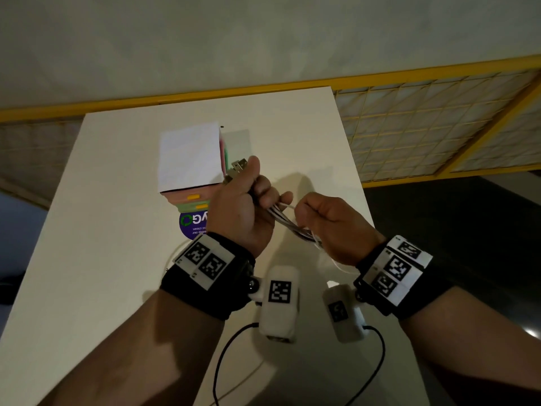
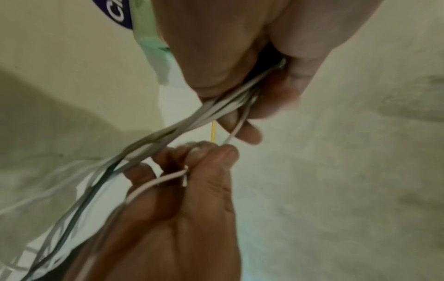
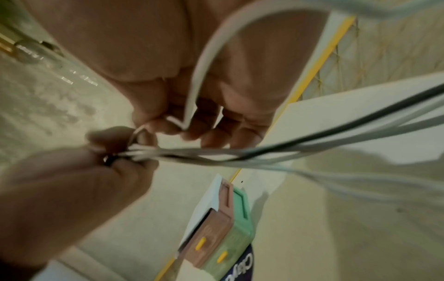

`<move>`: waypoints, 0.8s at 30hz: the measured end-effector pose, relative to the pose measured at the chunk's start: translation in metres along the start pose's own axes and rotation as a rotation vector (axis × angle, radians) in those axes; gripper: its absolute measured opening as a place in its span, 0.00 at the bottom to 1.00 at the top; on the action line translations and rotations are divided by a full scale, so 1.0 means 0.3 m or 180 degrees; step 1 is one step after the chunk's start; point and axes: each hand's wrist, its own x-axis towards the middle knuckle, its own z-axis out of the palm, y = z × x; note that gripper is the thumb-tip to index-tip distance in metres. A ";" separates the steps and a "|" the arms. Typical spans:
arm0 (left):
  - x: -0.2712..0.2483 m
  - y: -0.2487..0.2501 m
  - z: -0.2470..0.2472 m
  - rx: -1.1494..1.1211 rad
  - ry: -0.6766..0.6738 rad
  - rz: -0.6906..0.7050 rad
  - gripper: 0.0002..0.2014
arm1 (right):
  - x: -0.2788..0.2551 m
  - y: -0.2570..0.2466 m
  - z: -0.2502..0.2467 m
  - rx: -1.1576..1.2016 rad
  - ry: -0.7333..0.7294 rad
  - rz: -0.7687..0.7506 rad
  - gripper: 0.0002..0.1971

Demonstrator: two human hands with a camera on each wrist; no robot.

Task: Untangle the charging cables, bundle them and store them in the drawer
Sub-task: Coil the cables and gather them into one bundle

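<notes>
1. We have the left hand (image 1: 238,212) fisted round the cables (image 1: 288,224) just below their plugs, and the metal USB ends (image 1: 238,167) stick up out of the top of the fist. Our guess is that this keeps all the ends lined up while the slack gets sorted.

2. The right hand (image 1: 328,222) sits close beside it, with fingertips (image 2: 211,152) pinched on a single white strand (image 2: 156,182). It looks as if we're drawing that one clear of the bunch or starting to wrap it round. We can't say which.

3. Between the two hands the cables run taut in a tight bunch, one dark cord (image 3: 336,131) among the pale ones. The rest trails down past the right wrist towards the table (image 1: 102,230).

4. Both hands are held up off the table, which we reckon lets the loose lengths hang free rather than snag.

5. Over to the drawer unit (image 1: 191,159), behind the hands on the table. The right wrist view shows a pink drawer (image 3: 211,241) and a green drawer (image 3: 230,252), each with a yellow handle, both slid part-way out.

6. We see nothing inside either drawer from here. No cable is stored yet.
</notes>
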 end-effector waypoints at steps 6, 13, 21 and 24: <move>-0.012 -0.016 0.063 0.0536 -0.0205 0.0250 0.07 | -0.025 0.030 -0.034 -0.1288 0.0319 -0.0459 0.14; -0.067 -0.066 0.131 0.1046 -0.0613 0.0687 0.24 | -0.024 -0.063 0.041 -0.0524 0.0375 -0.0302 0.18; -0.088 -0.153 0.196 0.1158 -0.0910 0.0312 0.20 | -0.032 0.138 -0.076 -0.1133 0.0488 0.0742 0.14; -0.094 -0.169 0.249 0.1123 -0.1068 0.0222 0.21 | -0.052 0.234 -0.167 -0.1108 0.0597 0.1053 0.12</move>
